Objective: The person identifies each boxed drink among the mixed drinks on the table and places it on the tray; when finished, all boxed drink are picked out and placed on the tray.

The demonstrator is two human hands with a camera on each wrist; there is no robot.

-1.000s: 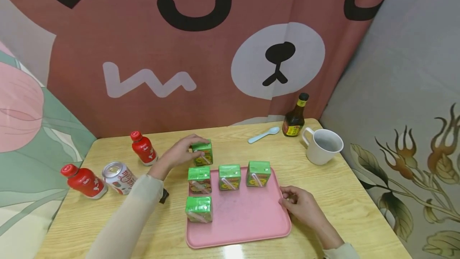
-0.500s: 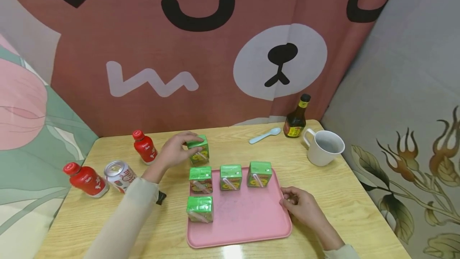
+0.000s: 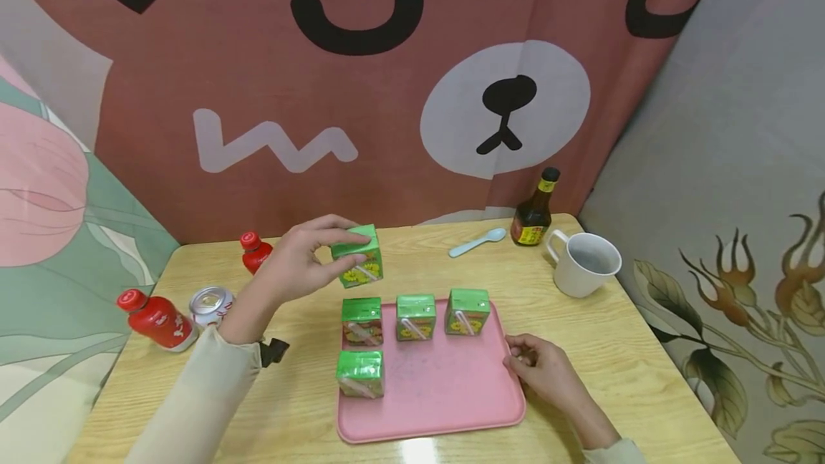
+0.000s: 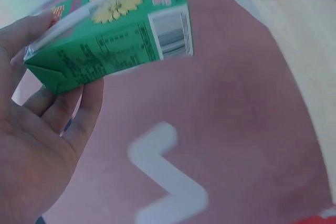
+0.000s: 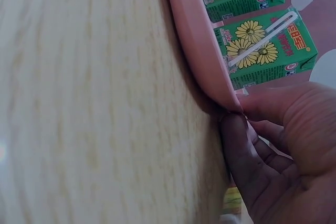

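My left hand (image 3: 299,260) grips a green drink carton (image 3: 364,267) with a straw on its front, fingers and thumb on opposite sides. This carton (image 4: 113,43) is raised off the table behind the pink tray (image 3: 451,396); in the left wrist view its flower print and barcode show. On the tray, cartons of the same kind stand along the back: at the left (image 3: 362,324), middle (image 3: 415,317) and right (image 3: 468,312). Another carton (image 3: 361,376) stands in front of the left one. My right hand (image 3: 548,374) pinches the tray's right rim (image 5: 205,51) between thumb and fingers.
Left on the table are a red bottle (image 3: 160,322), a second red bottle (image 3: 254,253) and a can (image 3: 209,304), partly behind my left arm, plus a small black item (image 3: 276,351). Behind the tray lie a pale blue spoon (image 3: 477,243), a dark sauce bottle (image 3: 533,213) and a white mug (image 3: 583,267).
My left hand has lifted the carton off the table behind the tray, first shifting slightly left, then up. My right hand stays at the tray's rim.
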